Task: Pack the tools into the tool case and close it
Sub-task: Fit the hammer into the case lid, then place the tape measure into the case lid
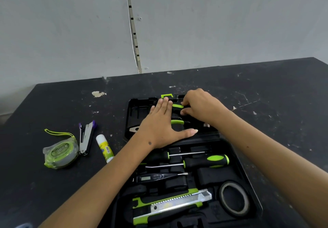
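A black tool case [237, 158] lies open on the dark table, lid half [133, 110] at the far side. My left hand [163, 123] rests flat with spread fingers on the lid half, over green-handled pliers [177, 122]. My right hand [200, 107] pinches a black and green tool [177, 106] in the lid half. In the near half sit two screwdrivers [205, 160], a tester pen [159, 176], a utility knife [177, 203] and a tape roll [234, 197]. A tape measure [60, 150] lies outside the case at the left.
A stapler [87, 137] and a glue stick [105, 148] lie on the table [53, 183] between the tape measure and the case. A grey wall [195, 23] stands right behind the table's far edge.
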